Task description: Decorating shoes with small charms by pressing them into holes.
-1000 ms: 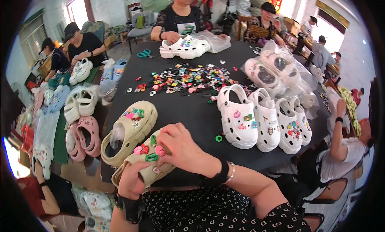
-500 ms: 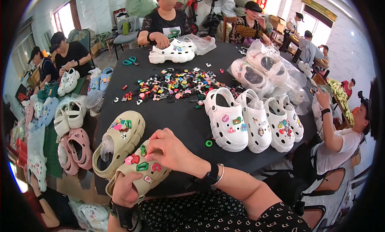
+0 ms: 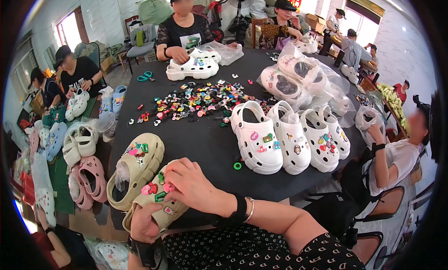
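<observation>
My left hand (image 3: 147,221) grips a beige clog (image 3: 161,218) by its heel end, at the near edge of the black table. Red, green and pink shoe charms sit on the clog's upper. Bent over it, my right hand (image 3: 193,188) has its fingertips closed on a pink shoe charm (image 3: 169,188) at the upper; the fingers partly cover it. A second beige clog (image 3: 150,163) with charms lies just left, clear plastic stuffed inside. Further off, a loose pile of colourful shoe charms (image 3: 196,101) is spread on the table (image 3: 200,139).
White decorated clogs (image 3: 256,151) stand in a row at the right, with bagged clogs (image 3: 287,81) behind. A green ring charm (image 3: 237,166) lies near them. Teal-handled scissors (image 3: 145,77) lie far left. Pink clogs (image 3: 93,179) are on the left. Across, a person handles a white clog (image 3: 186,73).
My right fingers have shifted from the green charm to the pink one beside it. My left hand keeps hold of the clog. The view has turned slightly.
</observation>
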A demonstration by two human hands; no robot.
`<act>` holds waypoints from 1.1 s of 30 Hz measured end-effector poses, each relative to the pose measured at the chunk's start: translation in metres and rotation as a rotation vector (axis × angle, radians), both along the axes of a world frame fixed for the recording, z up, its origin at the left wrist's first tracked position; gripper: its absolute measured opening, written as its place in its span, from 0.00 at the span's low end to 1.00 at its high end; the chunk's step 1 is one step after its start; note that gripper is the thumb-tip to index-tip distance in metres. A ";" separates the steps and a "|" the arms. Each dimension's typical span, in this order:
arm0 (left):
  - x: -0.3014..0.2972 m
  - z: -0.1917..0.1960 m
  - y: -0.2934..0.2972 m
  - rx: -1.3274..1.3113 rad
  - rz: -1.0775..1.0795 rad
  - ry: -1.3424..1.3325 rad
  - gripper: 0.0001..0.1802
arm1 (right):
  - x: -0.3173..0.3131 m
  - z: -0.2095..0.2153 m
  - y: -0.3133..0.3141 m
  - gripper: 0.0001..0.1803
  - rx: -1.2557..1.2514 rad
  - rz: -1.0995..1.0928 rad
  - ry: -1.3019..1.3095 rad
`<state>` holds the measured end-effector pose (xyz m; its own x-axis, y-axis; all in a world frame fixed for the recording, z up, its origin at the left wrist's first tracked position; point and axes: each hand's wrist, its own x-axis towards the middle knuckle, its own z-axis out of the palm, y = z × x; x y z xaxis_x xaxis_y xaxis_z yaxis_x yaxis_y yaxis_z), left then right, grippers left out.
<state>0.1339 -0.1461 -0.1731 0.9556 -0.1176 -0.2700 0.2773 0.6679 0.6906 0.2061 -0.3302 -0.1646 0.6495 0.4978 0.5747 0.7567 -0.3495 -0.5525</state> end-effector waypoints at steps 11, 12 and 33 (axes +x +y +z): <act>0.004 0.002 0.000 0.054 -0.044 -0.042 0.39 | 0.016 -0.008 0.000 0.09 -0.021 0.070 0.045; 0.003 0.003 0.000 0.054 -0.044 -0.033 0.39 | 0.016 -0.008 0.001 0.07 -0.015 0.077 0.050; 0.004 0.001 0.004 0.092 -0.028 -0.027 0.37 | 0.028 -0.010 0.007 0.05 0.195 0.104 0.300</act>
